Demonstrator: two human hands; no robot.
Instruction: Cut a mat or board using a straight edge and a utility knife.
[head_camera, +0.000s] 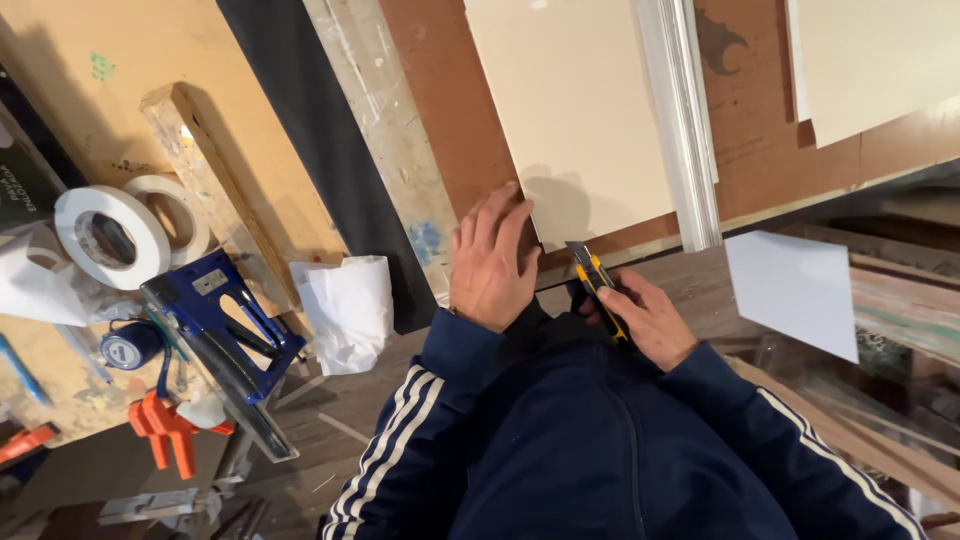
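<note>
1. Your left hand (490, 262) lies flat, fingers released and spread, pinning the cream board's (575, 110) near corner to the worktop (760, 150).
2. Your right hand (648, 318) has its fingers clenched round a yellow utility knife (596, 285), blade just beside that corner.

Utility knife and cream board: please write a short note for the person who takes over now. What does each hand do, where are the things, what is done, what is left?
Left hand: flat, pressing the lower left corner of the cream board on the brown bench.
Right hand: gripping the yellow utility knife, blade tip at the board's lower edge.
White straight strip: lies along the board's right side.
Done: no cut line visible.
Left: probably the cutting itself.
</note>
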